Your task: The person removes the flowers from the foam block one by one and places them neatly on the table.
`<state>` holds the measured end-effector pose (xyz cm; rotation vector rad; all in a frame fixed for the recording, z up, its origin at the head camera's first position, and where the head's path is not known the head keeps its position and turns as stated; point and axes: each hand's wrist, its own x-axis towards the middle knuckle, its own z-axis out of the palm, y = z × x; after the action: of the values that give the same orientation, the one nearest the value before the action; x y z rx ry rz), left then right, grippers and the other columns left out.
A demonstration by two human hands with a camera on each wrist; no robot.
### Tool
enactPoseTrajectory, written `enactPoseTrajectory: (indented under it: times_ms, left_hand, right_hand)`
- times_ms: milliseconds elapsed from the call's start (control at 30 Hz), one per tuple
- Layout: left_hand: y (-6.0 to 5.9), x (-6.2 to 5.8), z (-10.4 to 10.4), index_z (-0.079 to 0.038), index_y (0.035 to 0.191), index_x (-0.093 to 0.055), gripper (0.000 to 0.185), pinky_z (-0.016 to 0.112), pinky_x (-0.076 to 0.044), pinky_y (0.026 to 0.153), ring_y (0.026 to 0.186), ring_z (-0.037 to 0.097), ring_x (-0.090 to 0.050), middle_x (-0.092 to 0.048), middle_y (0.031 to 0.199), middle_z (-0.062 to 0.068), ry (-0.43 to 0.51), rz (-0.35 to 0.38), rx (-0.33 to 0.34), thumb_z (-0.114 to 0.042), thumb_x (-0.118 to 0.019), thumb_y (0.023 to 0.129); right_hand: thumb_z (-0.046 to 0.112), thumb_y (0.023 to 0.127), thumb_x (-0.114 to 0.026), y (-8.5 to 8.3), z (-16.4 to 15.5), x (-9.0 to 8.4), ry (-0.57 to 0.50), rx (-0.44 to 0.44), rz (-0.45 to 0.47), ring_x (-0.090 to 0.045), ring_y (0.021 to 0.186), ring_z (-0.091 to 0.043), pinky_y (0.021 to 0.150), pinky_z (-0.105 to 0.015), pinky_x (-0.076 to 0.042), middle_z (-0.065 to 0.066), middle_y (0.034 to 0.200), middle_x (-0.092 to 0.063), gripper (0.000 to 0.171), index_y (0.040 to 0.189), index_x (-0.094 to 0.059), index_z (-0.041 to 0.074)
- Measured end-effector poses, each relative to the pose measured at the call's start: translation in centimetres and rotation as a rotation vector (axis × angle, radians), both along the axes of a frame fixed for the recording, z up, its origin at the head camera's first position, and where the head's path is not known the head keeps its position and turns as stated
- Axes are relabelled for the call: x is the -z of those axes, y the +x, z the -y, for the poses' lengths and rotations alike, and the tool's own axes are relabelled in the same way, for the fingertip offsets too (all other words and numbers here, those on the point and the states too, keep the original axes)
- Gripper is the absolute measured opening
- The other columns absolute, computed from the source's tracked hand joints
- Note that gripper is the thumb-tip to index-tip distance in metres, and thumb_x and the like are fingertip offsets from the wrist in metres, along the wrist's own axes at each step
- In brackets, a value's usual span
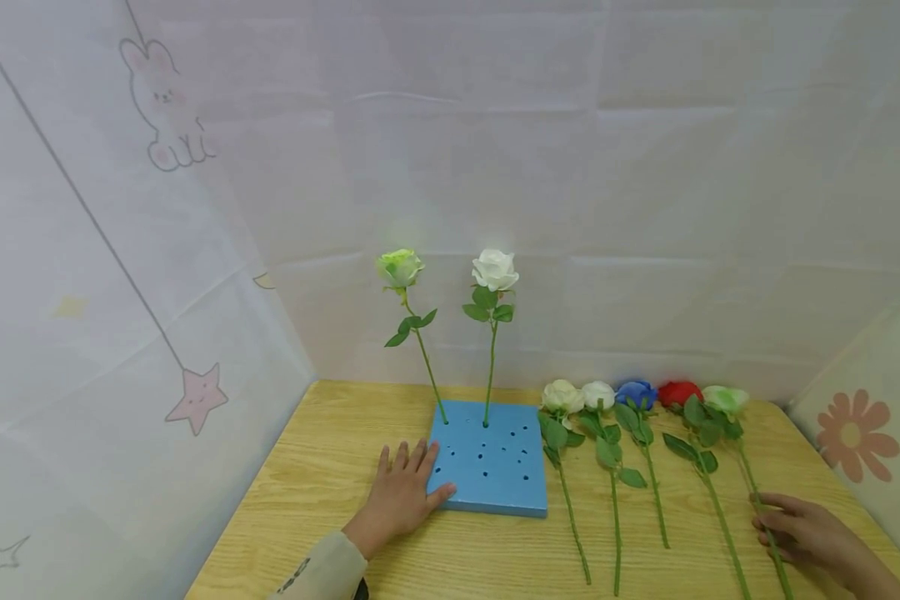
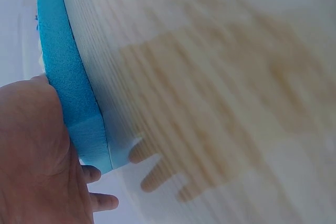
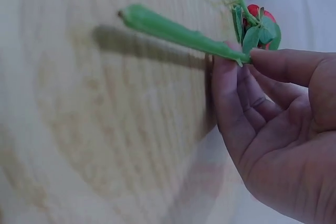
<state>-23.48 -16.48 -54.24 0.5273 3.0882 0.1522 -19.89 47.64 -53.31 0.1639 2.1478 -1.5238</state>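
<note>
My left hand (image 1: 403, 493) lies at the left edge of a blue foam block (image 1: 495, 467) dotted with holes, fingers straight and thumb over its front corner. Two artificial roses stand in the block's back part: a green-white rose (image 1: 401, 268) leaning left and a white rose (image 1: 495, 270) nearly upright. At the far right, my right hand (image 1: 813, 533) pinches the stem of a pale green-white rose (image 1: 726, 400) between thumb and fingers. In the right wrist view the cut end of that green stem (image 3: 173, 34) juts out past the fingertips, over the wood.
Between block and right hand lie a cream rose (image 1: 562, 397), a second white rose (image 1: 598, 395), a blue rose (image 1: 636, 395) and a red rose (image 1: 679, 393), stems toward me. The wooden table (image 1: 322, 450) meets a pale cloth backdrop (image 1: 645, 208) behind.
</note>
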Motion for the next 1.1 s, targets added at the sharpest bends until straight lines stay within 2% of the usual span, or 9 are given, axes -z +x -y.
enactPoseTrajectory:
  times_ms: [267,500,600,767,967,1100]
  left_hand:
    - [0.5,-1.0,-0.2,-0.016,0.164,-0.023,0.088,0.070,-0.011,0.117,0.149,0.047,-0.026,-0.028,0.165,0.014,0.026,0.035,-0.002,-0.075,-0.028,0.098]
    - [0.8,-1.5,-0.4,-0.016,0.163,-0.024,0.086,0.069,-0.013,0.118,0.149,0.046,-0.027,-0.030,0.165,0.014,0.033,0.038,-0.005,-0.073,-0.030,0.099]
    - [0.9,-1.6,-0.4,-0.015,0.163,-0.025,0.085,0.070,-0.014,0.117,0.149,0.046,-0.028,-0.030,0.164,0.014,0.037,0.031,-0.003,-0.072,-0.032,0.100]
    - [0.8,-1.6,-0.4,-0.015,0.163,-0.026,0.085,0.070,-0.013,0.117,0.148,0.047,-0.028,-0.031,0.164,0.015,0.041,0.026,0.001,-0.072,-0.032,0.100]
    - [0.7,-1.5,-0.3,-0.016,0.163,-0.023,0.087,0.070,-0.012,0.117,0.149,0.047,-0.026,-0.029,0.165,0.014,0.029,0.032,0.001,-0.074,-0.029,0.099]
    - [0.7,-1.6,-0.4,-0.016,0.163,-0.023,0.087,0.070,-0.012,0.117,0.149,0.048,-0.026,-0.028,0.165,0.015,0.039,0.041,0.003,-0.073,-0.030,0.099]
  right_hand:
    - [0.019,0.108,-0.049,-0.5,1.1,-0.3,0.107,0.084,0.011,-0.069,0.090,-0.023,0.073,-0.037,-0.058,-0.007,0.106,-0.070,0.070,0.152,-0.013,-0.020]
    - [0.028,0.104,-0.058,-0.7,0.9,-0.3,0.215,0.054,-0.014,-0.068,0.104,-0.027,0.080,-0.042,-0.058,-0.018,0.116,-0.071,0.079,0.152,-0.015,-0.018]
    - [0.028,0.103,-0.059,-0.6,0.8,-0.3,0.217,0.053,-0.014,-0.068,0.105,-0.028,0.080,-0.042,-0.057,-0.019,0.117,-0.071,0.080,0.152,-0.016,-0.018]
    - [0.024,0.104,-0.058,-0.4,0.9,-0.3,0.203,0.077,-0.020,-0.067,0.095,-0.021,0.077,-0.041,-0.058,-0.015,0.112,-0.071,0.076,0.153,-0.017,-0.016]
    - [0.016,0.105,-0.053,-0.3,1.2,-0.4,0.162,0.149,-0.031,-0.062,0.075,-0.019,0.070,-0.037,-0.059,-0.008,0.089,-0.062,0.065,0.154,-0.023,-0.013]
    - [0.018,0.105,-0.052,-0.4,1.3,-0.6,0.210,0.141,-0.091,-0.064,0.073,-0.019,0.068,-0.036,-0.058,-0.005,0.088,-0.065,0.064,0.152,-0.023,-0.015]
